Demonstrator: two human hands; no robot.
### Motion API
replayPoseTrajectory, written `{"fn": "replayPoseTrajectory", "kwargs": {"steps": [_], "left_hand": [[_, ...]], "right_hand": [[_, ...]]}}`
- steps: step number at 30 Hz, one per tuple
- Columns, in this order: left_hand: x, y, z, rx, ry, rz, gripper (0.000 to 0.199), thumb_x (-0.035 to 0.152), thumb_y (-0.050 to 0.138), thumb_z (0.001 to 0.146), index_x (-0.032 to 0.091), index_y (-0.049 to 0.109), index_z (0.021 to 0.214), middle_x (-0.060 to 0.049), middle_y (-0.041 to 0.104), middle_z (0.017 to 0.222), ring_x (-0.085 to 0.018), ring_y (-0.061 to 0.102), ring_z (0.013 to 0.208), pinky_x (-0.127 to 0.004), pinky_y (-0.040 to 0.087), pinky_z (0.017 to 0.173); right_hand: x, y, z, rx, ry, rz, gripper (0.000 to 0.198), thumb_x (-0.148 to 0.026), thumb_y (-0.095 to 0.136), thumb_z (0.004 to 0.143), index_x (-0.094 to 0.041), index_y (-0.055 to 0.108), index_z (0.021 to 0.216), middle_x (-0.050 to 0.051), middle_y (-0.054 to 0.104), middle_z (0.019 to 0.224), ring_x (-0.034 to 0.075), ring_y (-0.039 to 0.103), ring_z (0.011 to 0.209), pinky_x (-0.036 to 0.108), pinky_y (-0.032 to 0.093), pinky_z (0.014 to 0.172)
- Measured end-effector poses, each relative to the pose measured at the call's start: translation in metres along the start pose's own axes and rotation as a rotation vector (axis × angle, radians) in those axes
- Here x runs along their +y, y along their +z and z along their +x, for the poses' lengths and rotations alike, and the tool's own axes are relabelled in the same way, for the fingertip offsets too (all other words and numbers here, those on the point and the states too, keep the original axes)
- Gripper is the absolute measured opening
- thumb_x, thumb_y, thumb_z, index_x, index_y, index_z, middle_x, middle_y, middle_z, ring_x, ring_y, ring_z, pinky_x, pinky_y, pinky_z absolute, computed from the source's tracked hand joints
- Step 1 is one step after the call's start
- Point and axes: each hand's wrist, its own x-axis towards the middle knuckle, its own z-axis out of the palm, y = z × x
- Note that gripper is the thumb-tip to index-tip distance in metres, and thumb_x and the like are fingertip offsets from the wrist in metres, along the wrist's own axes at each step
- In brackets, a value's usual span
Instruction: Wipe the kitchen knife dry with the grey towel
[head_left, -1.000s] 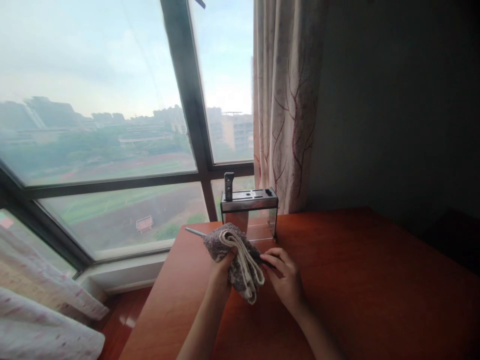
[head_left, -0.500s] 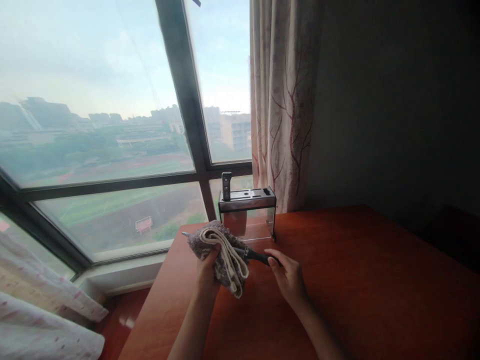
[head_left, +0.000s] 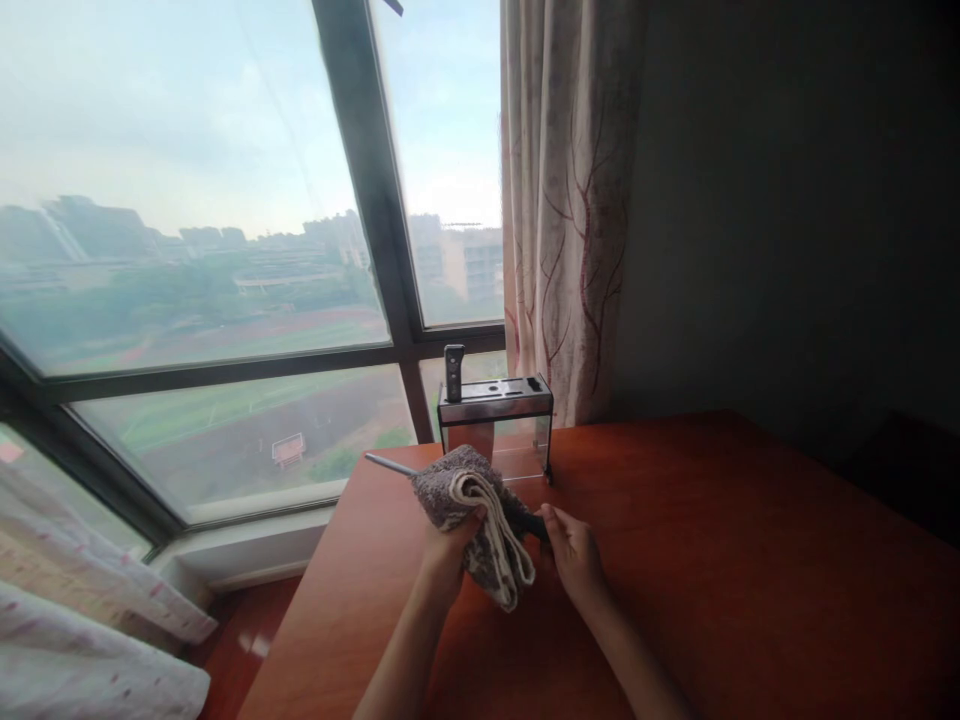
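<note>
your left hand (head_left: 444, 548) grips a folded grey-and-cream towel (head_left: 480, 515) wrapped round a slim metal blade (head_left: 390, 464); your right hand (head_left: 574, 553) pinches its dark handle (head_left: 532, 524) above the red-brown wooden table (head_left: 712, 560).

A single head-worn camera looks forward and slightly down from the near edge of the tabletop (head_left: 675, 520), close above it, facing the far window (head_left: 225, 250) and curtain (head_left: 570, 200).
</note>
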Motion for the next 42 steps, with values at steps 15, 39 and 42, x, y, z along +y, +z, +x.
{"fn": "replayPoseTrajectory", "kwargs": {"steps": [15,39,42], "left_hand": [[0.008,0.000,0.006,0.163,0.070,-0.070,0.044,0.023,0.081,0.057,0.013,0.067,0.097,-0.007,0.074,0.089,-0.023,0.070,0.076,-0.031,0.057,0.068],[0.034,-0.023,0.021,0.310,0.163,-0.171,0.037,0.023,0.080,0.058,0.015,0.068,0.092,-0.002,0.073,0.080,-0.019,0.069,0.067,-0.030,0.057,0.065],[0.034,-0.024,0.022,0.317,0.208,-0.099,0.039,0.021,0.081,0.056,0.015,0.068,0.093,-0.002,0.073,0.082,-0.020,0.069,0.071,-0.031,0.057,0.067]], "right_hand": [[-0.007,-0.006,0.001,0.067,-0.528,-0.215,0.020,-0.021,0.057,0.087,-0.025,0.066,0.103,0.006,0.067,0.100,0.020,0.064,0.094,0.030,0.051,0.085],[-0.006,-0.030,0.010,0.243,0.015,0.215,0.043,-0.054,0.050,0.086,-0.014,0.068,0.087,-0.003,0.050,0.047,0.012,0.046,0.041,0.022,0.034,0.039],[-0.003,-0.031,0.012,0.310,0.039,0.245,0.046,-0.058,0.053,0.082,-0.015,0.068,0.087,-0.001,0.055,0.050,0.013,0.050,0.044,0.022,0.038,0.040]]}}
